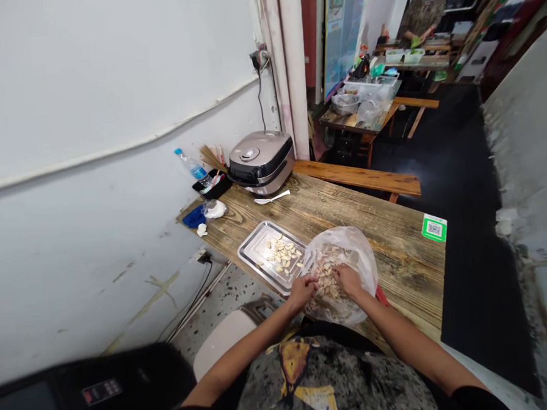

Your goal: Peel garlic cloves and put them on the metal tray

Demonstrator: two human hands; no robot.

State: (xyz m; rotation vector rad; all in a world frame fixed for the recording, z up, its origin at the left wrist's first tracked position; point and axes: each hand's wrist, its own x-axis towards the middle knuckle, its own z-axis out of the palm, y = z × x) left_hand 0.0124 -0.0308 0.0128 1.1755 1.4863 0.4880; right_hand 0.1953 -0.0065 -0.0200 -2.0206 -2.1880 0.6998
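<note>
A clear plastic bag (349, 244) of garlic cloves lies open on the wooden table (394, 235) in front of me. My left hand (302, 289) and my right hand (348, 279) are both at the bag's mouth, fingers curled closed among the cloves (327, 277). What each hand pinches is too small to name. Left of the bag sits a metal tray (257, 250) with several peeled cloves (283, 253) on it.
A rice cooker (262, 160), a white spoon (272, 198), a water bottle (193, 167) and a black dish (212, 187) stand at the table's far end by the wall. A green QR sticker (434, 227) marks the right edge. A bench (359, 176) lies beyond. Another person (422, 13) works far back.
</note>
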